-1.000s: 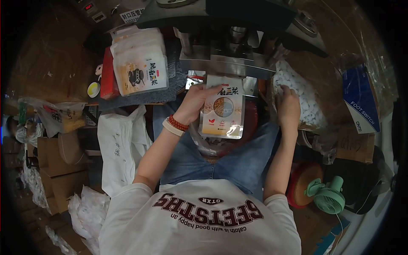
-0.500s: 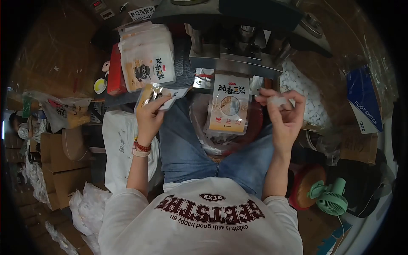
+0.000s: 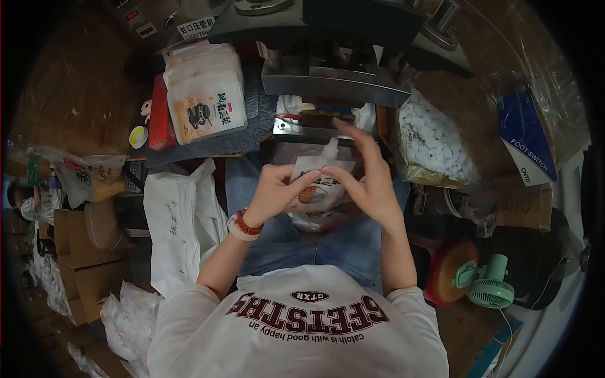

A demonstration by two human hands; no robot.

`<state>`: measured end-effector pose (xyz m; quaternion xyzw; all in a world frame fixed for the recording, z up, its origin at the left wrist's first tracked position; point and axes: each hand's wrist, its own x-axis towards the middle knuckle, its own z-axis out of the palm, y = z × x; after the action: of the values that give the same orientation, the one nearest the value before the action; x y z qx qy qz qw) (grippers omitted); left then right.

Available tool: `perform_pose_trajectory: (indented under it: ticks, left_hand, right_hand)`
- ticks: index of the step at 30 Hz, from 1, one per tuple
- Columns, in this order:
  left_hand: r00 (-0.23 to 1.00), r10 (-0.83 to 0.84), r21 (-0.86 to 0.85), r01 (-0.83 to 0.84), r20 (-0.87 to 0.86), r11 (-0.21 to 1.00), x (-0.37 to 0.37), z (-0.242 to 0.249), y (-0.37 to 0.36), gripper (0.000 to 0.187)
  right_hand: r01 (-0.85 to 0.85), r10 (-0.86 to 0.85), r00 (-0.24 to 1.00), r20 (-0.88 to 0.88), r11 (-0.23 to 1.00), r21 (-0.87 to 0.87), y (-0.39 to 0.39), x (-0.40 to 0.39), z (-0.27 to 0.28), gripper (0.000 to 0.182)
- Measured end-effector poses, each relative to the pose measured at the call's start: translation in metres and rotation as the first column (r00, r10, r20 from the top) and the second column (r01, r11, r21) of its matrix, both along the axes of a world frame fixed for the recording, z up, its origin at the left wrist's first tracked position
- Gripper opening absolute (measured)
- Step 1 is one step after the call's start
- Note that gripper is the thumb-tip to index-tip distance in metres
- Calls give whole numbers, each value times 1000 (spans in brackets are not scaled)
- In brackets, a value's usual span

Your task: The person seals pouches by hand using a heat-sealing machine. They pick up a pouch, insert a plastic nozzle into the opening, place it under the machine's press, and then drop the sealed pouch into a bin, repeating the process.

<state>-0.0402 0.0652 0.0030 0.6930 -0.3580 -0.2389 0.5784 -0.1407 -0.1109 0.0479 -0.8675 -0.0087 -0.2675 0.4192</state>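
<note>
A printed drink pouch (image 3: 312,196) is held between my two hands over my lap. A white spout (image 3: 330,148) stands up at its top edge, close below the machine. My left hand (image 3: 276,190) pinches the pouch from its left side, the thumb across its front. My right hand (image 3: 373,192) is at the right side, with its thumb at the pouch's top edge by the spout and its other fingers reaching up behind. Below the pouch, a clear plastic bag (image 3: 309,222) shows between my knees. The sealing machine (image 3: 337,85) has its metal jaw just beyond my hands.
A stack of printed pouches (image 3: 205,107) lies on a grey cloth at the left, beside a red box (image 3: 162,113). At the right sits a box of loose white spouts (image 3: 435,142). Farther right are a blue foot switch box (image 3: 526,135) and a green fan (image 3: 491,291).
My left hand has brought its pouch rightward to the middle. My right hand has moved in to meet it with the white spout. The pouch hanging at the machine no longer shows there.
</note>
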Motion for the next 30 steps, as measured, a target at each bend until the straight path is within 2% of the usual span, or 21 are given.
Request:
perform_pose_trajectory:
  ticks: [1, 2, 3, 4, 7, 9, 10, 12, 16, 17, 18, 19, 20, 21, 22, 24, 25, 26, 27, 28, 30]
  left_hand:
    - [1000, 3, -6, -3, 5, 1000, 2, -10, -12, 22]
    - [951, 42, -72, -67, -307, 995, 4, -16, -23, 23]
    - [803, 52, -111, -145, -594, 983, 6, -18, -32, 24]
    - [744, 59, -110, -176, -666, 978, 11, -8, -41, 24]
    - [688, -9, -182, -179, -726, 967, 31, -2, -57, 24]
    - [650, -14, -152, -157, -759, 976, 38, 3, -59, 24]
    - [644, -4, -135, -155, -765, 979, 40, 1, -61, 26]
    - [656, 17, -131, -176, -755, 976, 40, 1, -65, 29]
    - [767, 39, -41, -84, -641, 996, 57, -8, -52, 33]
    - [934, 266, 79, -255, -237, 964, 63, -1, -40, 38]
    - [884, 408, 116, -441, 229, 890, 67, 7, -28, 44]
    - [516, 404, 100, -700, 755, 707, 70, 16, -15, 46]
    - [-27, 152, -103, -849, 988, 518, 73, 22, 0, 49]
    - [-28, 151, -104, -847, 988, 522, 79, 12, 19, 49]
    - [41, 78, -16, -789, 996, 614, 87, -7, 40, 48]
    - [103, -1, 76, -721, 995, 688, 87, -21, 68, 48]
    - [256, 37, 139, -633, 966, 761, 82, -23, 80, 47]
    - [414, 58, 189, -531, 908, 826, 74, -25, 88, 49]
    - [488, 135, 150, -500, 862, 853, 68, -26, 90, 48]
    - [496, 130, 156, -495, 858, 855, 62, -22, 89, 48]
    - [753, 367, 57, -471, 547, 880, 48, -8, 78, 40]
  right_hand:
    - [91, -92, 996, 11, 993, 73, -6, -4, 2, 51]
    - [177, -182, 983, 16, 973, 145, -12, -9, 7, 48]
    - [271, -275, 962, -6, 945, 185, -19, -14, 16, 42]
    - [363, -365, 931, 12, 929, 72, -36, -19, 15, 38]
    - [561, -552, 828, 102, 816, -138, -73, -17, 7, 25]
    - [582, -710, 703, -27, 597, -552, -99, -13, -27, 21]
    - [583, -706, 708, -22, 600, -548, -107, -13, -37, 21]
    - [487, -626, 732, -270, 757, -435, -115, -10, -48, 24]
    - [488, -586, 808, -62, 725, -486, -106, -18, -28, 23]
    - [455, -593, 774, -223, 766, -454, -108, -21, -27, 23]
    - [434, -585, 715, -383, 800, -414, -108, -23, -28, 25]
    - [439, -588, 711, -387, 800, -408, -108, -21, -30, 25]
    - [473, -613, 752, -242, 757, -450, -110, -16, -33, 23]
    - [509, -620, 780, -89, 710, -486, -110, -13, -34, 22]
    - [508, -619, 781, -87, 710, -488, -105, -13, -29, 22]
    - [571, -569, 821, -48, 818, 77, -82, -10, -8, 25]
    - [575, -572, 818, -56, 814, 83, -69, -9, -2, 25]
    - [346, -384, 923, 13, 847, 403, -54, -10, 4, 28]
    - [60, -210, 966, 153, 753, 655, -41, -11, 9, 32]
    - [-58, -98, 978, 182, 715, 697, -30, -12, 13, 41]
    - [-161, 52, 984, 171, 677, 718, -4, -13, 18, 38]
